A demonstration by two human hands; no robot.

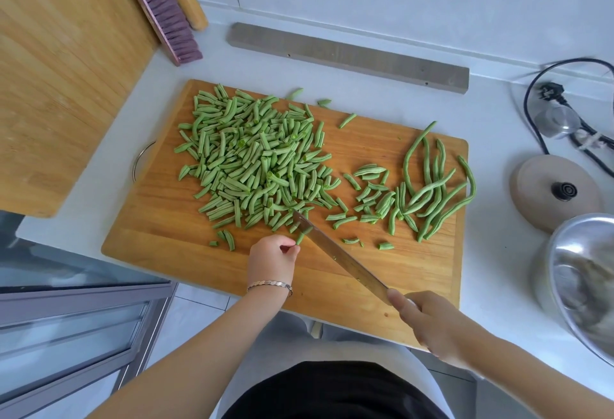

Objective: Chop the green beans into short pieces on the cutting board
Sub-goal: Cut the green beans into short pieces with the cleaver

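A wooden cutting board (186,246) lies on the white counter. A big heap of short green bean pieces (252,159) covers its left half. Several whole long beans (435,186) lie at its right side, with a smaller scatter of cut pieces (372,196) beside them. My right hand (428,322) grips the handle of a long knife (342,259), whose blade slants up-left to the heap's near edge. My left hand (272,256), with a bracelet on the wrist, pinches one short bean piece (300,238) right beside the blade.
A steel bowl (584,279) and a beige round lid (551,192) stand to the right. A black cable with plug (551,93) lies at the far right. A grey bar (349,56) rests behind the board. A large wooden board (59,80) and a brush (166,10) lean at the left.
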